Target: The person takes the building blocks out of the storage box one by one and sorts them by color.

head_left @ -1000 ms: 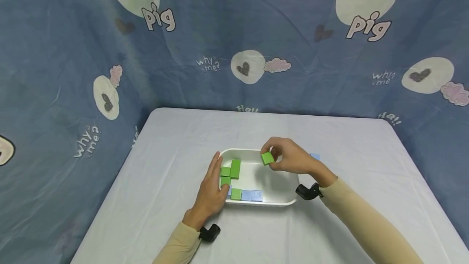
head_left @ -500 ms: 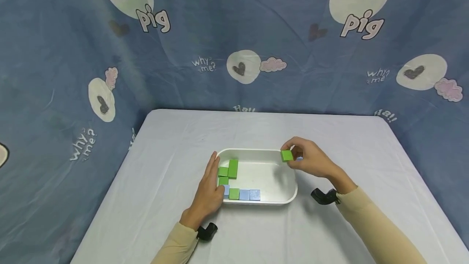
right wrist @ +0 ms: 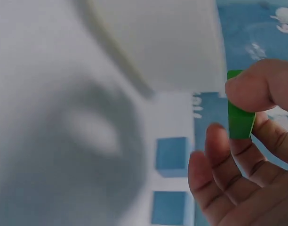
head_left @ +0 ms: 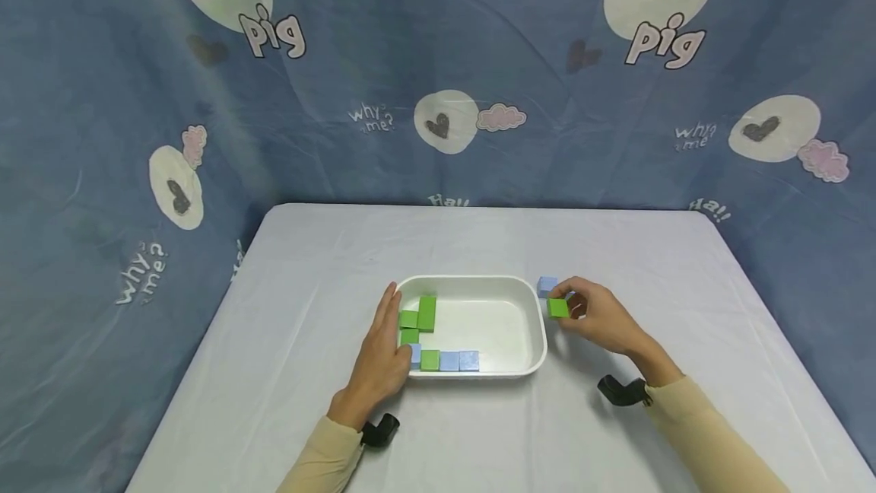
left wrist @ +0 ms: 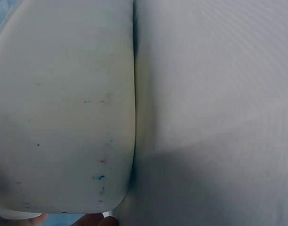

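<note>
A white tray (head_left: 503, 326) lies on the table, holding several green and blue blocks along its left and near sides. My left hand (head_left: 376, 360) rests against the tray's left end, fingers straight, thumb over the near-left corner by a blue block (head_left: 415, 356). Just beyond the tray's right end, my right hand (head_left: 598, 316) pinches a green block (head_left: 557, 308) between thumb and fingers. In the right wrist view the same green block (right wrist: 241, 125) sits under the thumb, above the table. The left wrist view shows mainly the tray's outer wall (left wrist: 64, 108).
A blue block (head_left: 547, 286) stands on the table by the tray's far right corner. The right wrist view shows two blue blocks (right wrist: 172, 155) there. Behind the white-covered table (head_left: 479, 432) hangs a blue patterned cloth (head_left: 342, 158).
My right hand has carried the green block rightward from above the tray to outside its right end. A blue block behind that hand has come into sight. My left hand stays at the tray.
</note>
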{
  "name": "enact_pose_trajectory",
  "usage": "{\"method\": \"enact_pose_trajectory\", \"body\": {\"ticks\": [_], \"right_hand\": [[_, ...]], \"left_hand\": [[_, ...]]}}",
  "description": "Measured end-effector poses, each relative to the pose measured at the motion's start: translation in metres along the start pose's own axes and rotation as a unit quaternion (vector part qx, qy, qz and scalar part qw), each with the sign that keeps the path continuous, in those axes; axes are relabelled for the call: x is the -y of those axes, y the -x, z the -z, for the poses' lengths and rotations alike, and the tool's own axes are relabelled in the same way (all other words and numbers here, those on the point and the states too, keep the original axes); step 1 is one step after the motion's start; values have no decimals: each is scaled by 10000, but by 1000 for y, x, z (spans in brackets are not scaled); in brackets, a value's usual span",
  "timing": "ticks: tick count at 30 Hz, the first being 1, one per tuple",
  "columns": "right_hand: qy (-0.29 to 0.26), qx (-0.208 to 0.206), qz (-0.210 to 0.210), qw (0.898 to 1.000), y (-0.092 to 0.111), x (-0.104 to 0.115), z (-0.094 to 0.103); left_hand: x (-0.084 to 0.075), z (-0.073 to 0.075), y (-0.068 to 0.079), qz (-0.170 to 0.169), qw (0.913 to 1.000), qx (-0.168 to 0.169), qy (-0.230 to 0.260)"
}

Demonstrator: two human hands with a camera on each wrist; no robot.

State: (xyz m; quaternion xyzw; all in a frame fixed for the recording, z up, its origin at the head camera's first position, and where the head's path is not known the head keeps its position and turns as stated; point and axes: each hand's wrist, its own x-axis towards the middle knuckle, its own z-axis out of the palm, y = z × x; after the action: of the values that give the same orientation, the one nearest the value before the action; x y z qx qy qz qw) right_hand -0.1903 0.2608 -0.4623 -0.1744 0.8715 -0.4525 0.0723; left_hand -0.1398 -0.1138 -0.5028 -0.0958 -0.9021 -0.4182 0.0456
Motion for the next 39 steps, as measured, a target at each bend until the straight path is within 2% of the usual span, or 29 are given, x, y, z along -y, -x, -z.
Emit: {"method": "enact_pose_trajectory", "body": {"ticks": [4, 11, 16, 35, 39], "right_hand": [[122, 27, 81, 9999, 2, -10, -11], [222, 12, -270, 9994, 7, -27, -27], [415, -71, -271, 9987, 6, -31, -33], [683, 32, -170, 9975, 3, -30, -38], [767, -144, -22, 9969, 1, -27, -31]], "left_hand": [[2, 2, 1, -7, 10000, -17, 26], [5, 4, 2, -14, 10000, 35, 35], [8, 6, 1, -85, 10000, 43, -20], [9, 7, -2, -158, 9999, -65, 3], [10, 6, -2, -172, 9997, -127, 92]]}}
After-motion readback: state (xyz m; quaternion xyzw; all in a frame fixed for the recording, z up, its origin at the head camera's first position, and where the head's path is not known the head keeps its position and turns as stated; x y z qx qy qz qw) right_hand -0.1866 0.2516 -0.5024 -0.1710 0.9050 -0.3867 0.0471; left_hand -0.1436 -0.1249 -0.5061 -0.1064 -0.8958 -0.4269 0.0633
